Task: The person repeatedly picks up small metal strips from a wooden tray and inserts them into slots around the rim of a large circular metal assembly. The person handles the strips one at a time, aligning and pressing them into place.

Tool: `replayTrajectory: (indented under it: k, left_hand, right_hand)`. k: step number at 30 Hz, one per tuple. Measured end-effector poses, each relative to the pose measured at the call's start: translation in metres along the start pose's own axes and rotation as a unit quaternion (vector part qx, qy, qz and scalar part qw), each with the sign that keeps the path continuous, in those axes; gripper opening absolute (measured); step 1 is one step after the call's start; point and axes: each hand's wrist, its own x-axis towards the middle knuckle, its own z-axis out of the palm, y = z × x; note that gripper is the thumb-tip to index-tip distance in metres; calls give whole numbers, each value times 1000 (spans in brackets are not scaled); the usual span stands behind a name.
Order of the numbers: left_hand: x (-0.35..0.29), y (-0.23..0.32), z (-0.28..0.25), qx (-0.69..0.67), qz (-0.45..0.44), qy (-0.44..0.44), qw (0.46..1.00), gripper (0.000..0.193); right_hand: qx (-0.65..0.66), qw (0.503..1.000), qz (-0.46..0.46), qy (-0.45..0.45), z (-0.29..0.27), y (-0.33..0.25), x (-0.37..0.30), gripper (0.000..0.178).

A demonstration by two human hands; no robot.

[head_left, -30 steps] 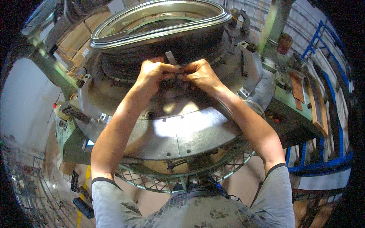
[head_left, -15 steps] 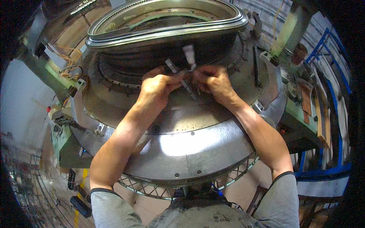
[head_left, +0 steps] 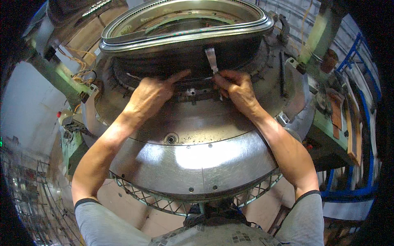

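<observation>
My right hand (head_left: 238,91) pinches a feeler gauge (head_left: 211,59), its thin metal blades fanned upward in front of the dark curved wall (head_left: 180,61). To its left, my left hand (head_left: 151,95) has the index finger stretched right, toward the foot of that wall. The other fingers are curled, and a thin pale metal strip (head_left: 134,76) sticks out on the hand's far left side, apparently held there; the grip itself is hidden. Between the hands, a small metal block (head_left: 191,92) sits on the slotted ring around the wall's base.
A large round metal housing (head_left: 197,123) fills the middle, with a bright rimmed opening (head_left: 188,39) on top. Green posts (head_left: 57,78) stand at both sides, orange cables (head_left: 84,67) by the left one. A blue rack (head_left: 349,186) stands right; a lattice ring (head_left: 156,203) runs below.
My hands have moved apart, the left one going left with its index finger now stretched out. The diagonal strip between them is gone from there. The fanned blades stay in my right hand.
</observation>
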Motion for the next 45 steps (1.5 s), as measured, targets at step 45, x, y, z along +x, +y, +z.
replayTrajectory:
  k: [45]
  left_hand:
    - [52,87,11,-85,-172,118,974,5]
  right_hand:
    - [-140,976,-148,79,3,10,6,16]
